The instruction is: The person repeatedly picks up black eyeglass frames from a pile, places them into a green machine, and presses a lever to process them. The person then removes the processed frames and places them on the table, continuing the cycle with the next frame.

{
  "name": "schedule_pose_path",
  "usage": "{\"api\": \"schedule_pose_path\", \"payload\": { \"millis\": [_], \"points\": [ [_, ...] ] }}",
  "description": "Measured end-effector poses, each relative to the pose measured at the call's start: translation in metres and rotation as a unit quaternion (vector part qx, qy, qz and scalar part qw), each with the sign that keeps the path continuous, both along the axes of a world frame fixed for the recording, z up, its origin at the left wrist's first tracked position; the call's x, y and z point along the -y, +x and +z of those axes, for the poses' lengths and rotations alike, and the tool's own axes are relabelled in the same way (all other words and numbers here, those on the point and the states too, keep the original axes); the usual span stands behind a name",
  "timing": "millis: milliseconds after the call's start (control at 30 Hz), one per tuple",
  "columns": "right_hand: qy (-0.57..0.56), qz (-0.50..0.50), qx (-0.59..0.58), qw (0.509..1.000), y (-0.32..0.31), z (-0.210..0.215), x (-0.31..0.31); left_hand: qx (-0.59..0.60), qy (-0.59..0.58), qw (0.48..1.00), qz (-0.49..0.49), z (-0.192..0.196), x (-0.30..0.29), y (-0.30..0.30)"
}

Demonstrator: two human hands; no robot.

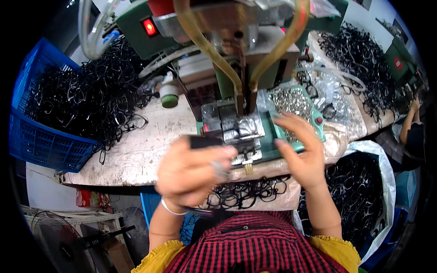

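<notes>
My left hand [193, 175], blurred by motion, is curled in front of the machine's left side, with a ring on a finger. A dark streak shows below it; what its fingers hold cannot be made out. My right hand [302, 157] reaches over the near side of a green tray [321, 129], thumb and fingers apart, nothing seen between them. Small shiny metal parts [291, 105] fill the tray. Between my hands sits a metal fixture [243, 127] on a green base, under two brownish tubes [265, 68] running down to the machine's head [246, 98].
A blue crate [50, 141] at left overflows with black glasses frames [86, 95]. More frames [248, 191] lie at the bench's front edge. A white sack [387, 182] of frames stands at right. A fan [63, 245] is lower left; another person [412, 136] is at far right.
</notes>
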State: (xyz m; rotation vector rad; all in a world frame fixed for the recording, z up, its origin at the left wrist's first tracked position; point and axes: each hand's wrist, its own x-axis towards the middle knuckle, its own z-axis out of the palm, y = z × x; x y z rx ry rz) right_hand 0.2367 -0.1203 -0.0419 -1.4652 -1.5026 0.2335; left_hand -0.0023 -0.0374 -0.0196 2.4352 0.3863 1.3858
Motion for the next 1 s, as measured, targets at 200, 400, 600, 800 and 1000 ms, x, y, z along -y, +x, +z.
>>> {"api": "schedule_pose_path", "payload": {
  "millis": [200, 400, 600, 800, 1000],
  "points": [
    [-0.038, -0.294, 0.204, 0.933, 0.059, -0.094, 0.02, -0.087, 0.078, 0.989, -0.087, -0.015, -0.008, 0.032],
    [0.025, -0.254, 0.14, 0.957, 0.072, -0.074, -0.028, -0.089, 0.027, 0.991, -0.094, -0.006, -0.005, 0.024],
    [-0.014, -0.183, 0.233, 0.955, 0.051, -0.075, -0.036, -0.049, 0.012, 0.994, -0.098, -0.021, -0.005, 0.018],
    [0.028, -0.121, 0.37, 0.921, 0.063, -0.074, -0.068, -0.016, -0.007, 1.0, -0.023, -0.049, 0.027, 0.017],
    [0.051, -0.181, 0.016, 0.982, 0.071, -0.1, -0.037, -0.011, 0.005, 0.912, 0.41, -0.086, -0.007, -0.084]
  ]
}}
